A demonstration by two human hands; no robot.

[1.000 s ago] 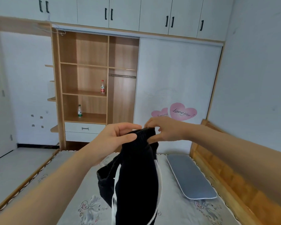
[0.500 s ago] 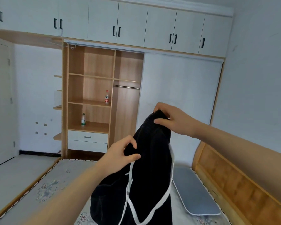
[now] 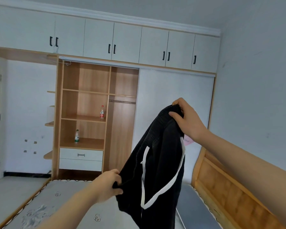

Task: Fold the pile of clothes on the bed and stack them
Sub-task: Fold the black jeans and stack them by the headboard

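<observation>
Black shorts [image 3: 157,162] | long axis slants upper-right to lower-left | right hand [image 3: 186,119] grips ribbed, probably waistband, end | left hand [image 3: 108,184] pinches lower edge

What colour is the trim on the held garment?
White trim on a black garment, seen in the head view.

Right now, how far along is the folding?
Done: no folded stack shows on the mattress. In hand: the black garment hangs unfolded in the air, right hand gripping its ribbed band, left hand gripping a lower edge. Left: folding and stacking it; the pile itself is out of view.
</observation>
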